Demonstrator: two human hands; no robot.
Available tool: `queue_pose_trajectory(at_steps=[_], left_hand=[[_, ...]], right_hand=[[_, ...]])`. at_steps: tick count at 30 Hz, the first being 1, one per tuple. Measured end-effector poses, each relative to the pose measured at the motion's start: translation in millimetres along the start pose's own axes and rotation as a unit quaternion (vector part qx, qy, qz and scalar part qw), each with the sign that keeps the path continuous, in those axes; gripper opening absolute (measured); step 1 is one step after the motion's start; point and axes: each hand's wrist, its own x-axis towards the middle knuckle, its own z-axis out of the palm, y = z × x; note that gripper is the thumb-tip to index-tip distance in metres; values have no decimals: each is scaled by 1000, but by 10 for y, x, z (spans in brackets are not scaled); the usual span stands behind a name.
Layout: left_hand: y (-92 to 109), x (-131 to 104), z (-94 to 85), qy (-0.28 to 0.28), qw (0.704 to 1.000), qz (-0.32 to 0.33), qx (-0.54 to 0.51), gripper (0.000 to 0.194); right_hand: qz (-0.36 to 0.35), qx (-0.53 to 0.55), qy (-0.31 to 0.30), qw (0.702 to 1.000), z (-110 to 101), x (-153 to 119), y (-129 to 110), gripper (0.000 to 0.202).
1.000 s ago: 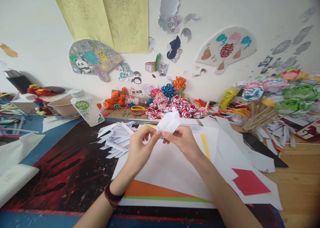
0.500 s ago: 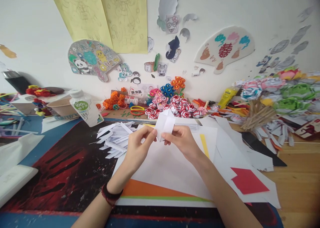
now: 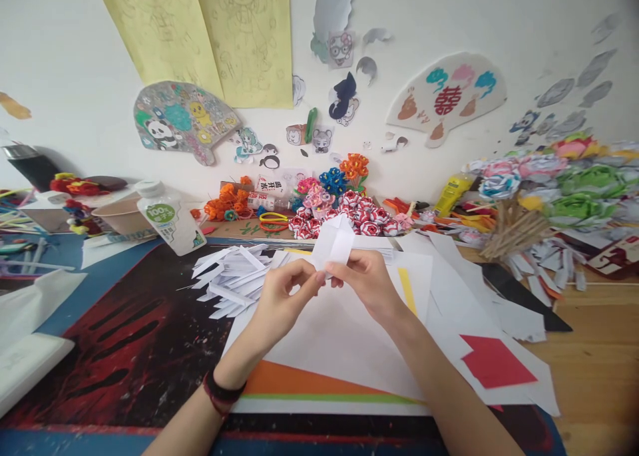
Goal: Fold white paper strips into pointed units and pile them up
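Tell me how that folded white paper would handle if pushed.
The folded white paper is probably light, being a small piece. Its creases likely lend some stiffness, since it stands above the right hand without drooping. Still, a firm push would probably bend its thin panels.

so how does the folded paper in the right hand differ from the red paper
The folded paper is white; the red paper is red. The folded paper shows creases; the red paper looks flat. The folded paper is held up in the right hand; the red paper lies on white sheets. Both have straight edges.
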Motion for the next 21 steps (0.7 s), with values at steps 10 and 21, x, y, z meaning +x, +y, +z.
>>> queue_pose_trajectory(at_steps=[10,21], left_hand=[[11,-9,4,15,998,16,51,34],[-30,18,-26,43,995,5,90,28]], right_hand=[[-5,-10,11,1000,11,-5,-16,15],[28,-8,0,1000,3,1,89,24]])
